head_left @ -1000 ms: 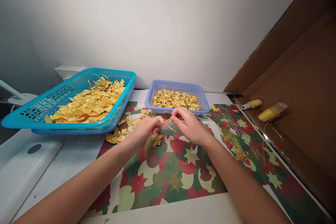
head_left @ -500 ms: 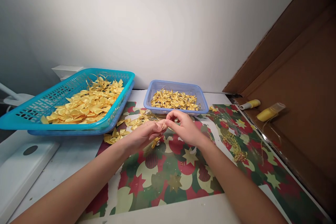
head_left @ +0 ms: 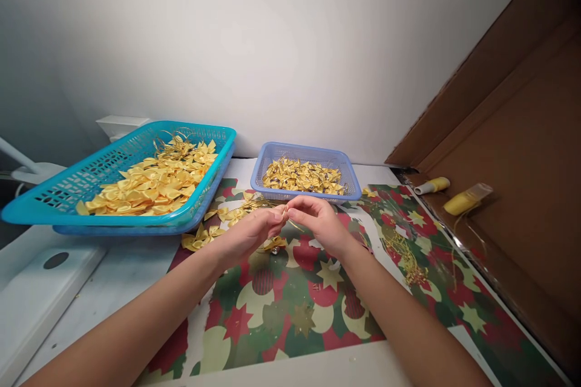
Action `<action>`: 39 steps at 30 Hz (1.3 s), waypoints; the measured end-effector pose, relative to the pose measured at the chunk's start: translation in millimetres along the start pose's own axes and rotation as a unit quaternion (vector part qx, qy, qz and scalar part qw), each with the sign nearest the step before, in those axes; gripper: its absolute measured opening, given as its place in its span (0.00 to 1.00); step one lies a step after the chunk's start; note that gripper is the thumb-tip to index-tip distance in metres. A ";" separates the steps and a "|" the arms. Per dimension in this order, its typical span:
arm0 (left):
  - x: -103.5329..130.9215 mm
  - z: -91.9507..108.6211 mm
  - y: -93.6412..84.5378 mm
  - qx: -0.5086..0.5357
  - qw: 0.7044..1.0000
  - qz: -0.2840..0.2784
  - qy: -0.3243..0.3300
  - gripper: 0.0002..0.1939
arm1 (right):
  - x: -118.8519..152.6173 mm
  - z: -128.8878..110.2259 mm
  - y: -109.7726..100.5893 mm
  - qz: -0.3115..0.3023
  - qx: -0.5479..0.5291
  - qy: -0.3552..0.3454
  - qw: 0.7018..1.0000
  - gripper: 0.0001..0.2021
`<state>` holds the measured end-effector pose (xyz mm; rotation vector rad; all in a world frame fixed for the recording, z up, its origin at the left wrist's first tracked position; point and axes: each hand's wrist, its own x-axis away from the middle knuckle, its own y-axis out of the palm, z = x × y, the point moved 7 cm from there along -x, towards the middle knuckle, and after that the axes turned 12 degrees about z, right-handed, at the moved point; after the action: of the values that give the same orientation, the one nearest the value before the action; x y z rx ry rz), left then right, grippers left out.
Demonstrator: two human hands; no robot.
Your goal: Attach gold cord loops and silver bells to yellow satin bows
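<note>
"Turquoise plastic, that big basket (head_left: 113, 221) over to the left of the grip, isn't it?"

"Yes, heaped with yellow bows (head_left: 152, 184), and a blue basket (head_left: 136, 230) shows under it. In front of those, well left of the fingers, lies a white panel (head_left: 57, 290) with a dark oval in it."

"And nearer the hands?"

"Loose bows (head_left: 202, 237) on the patterned sheet (head_left: 290, 320), just left of the grip. Then the left hand (head_left: 256, 230), thumb and fingers pinched narrow on a thin gold cord (head_left: 297, 227)."

"What's that shiny bit below?"

"A gold bow (head_left: 276, 243) with a small silver bell (head_left: 275, 250), just under the left fingers. I can't tell from here if it's joined to the cord."

"The other hand?"

"The right hand (head_left: 320, 221) meets the left at the fingertips, pinched narrow too, on the same cord. A bit of it slants out below the join."

"Behind them?"

"A lavender basket (head_left: 308, 196), just beyond the grip, full of gold bows and looped cord."

"And off to the right?"

"A tangle of gold strands (head_left: 408, 260) on the sheet, then two spools of yellow thread (head_left: 467, 199), well apart from the hands, beside the brown cardboard (head_left: 512, 133)."
</note>
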<state>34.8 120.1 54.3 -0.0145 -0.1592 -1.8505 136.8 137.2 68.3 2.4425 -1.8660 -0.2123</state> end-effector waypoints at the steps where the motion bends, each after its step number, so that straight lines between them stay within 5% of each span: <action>1: 0.2 0.5 0.4 -0.006 1.000 0.000 0.001 0.17 | 0.2 0.2 0.0 0.004 -0.009 0.005 1.000 0.11; 12: 0.2 2.7 -5.3 -0.091 0.995 0.023 0.023 0.13 | 1.1 -0.1 -0.8 0.032 -0.005 0.011 0.999 0.11; 21: 9.0 43.0 -22.3 -0.269 0.947 0.142 0.103 0.17 | -0.2 -13.9 -11.2 0.102 0.180 -0.099 0.973 0.04; 39: 5.0 34.3 -35.8 -0.310 0.944 0.105 0.035 0.11 | -1.0 -11.8 -11.2 0.080 0.146 -0.060 0.984 0.06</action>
<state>-3.3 129.1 85.0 -0.3873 0.4638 -1.6173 149.0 140.7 78.6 2.4864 -2.2822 -0.0821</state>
